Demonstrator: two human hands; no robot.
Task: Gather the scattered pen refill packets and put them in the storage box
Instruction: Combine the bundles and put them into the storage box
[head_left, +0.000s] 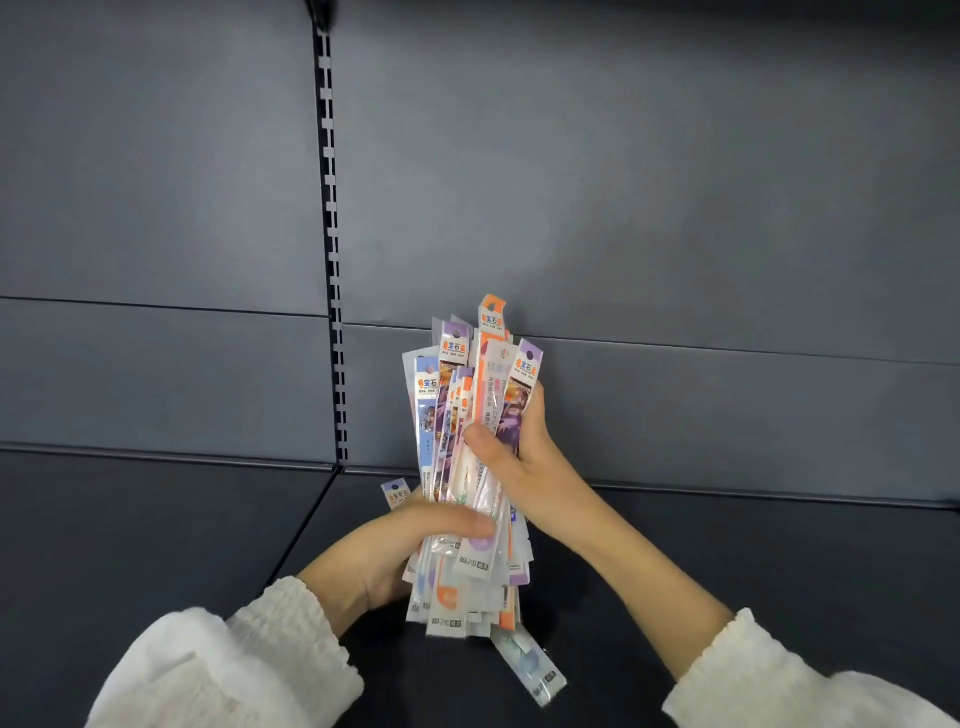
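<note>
A thick bundle of pen refill packets (470, 415) stands upright on the dark shelf, with orange, purple and blue header cards at the top. My left hand (415, 545) wraps around its lower part from the left. My right hand (519, 457) grips its middle from the right, thumb across the front. One loose packet (530, 667) lies flat on the shelf just below the bundle. Another packet (395, 493) pokes out behind my left hand. No storage box is in view.
The dark grey shelf board (156, 545) spreads out to both sides. A grey back panel (675, 208) rises behind it, with a slotted upright rail (332, 260) left of centre. White sleeves cover both forearms.
</note>
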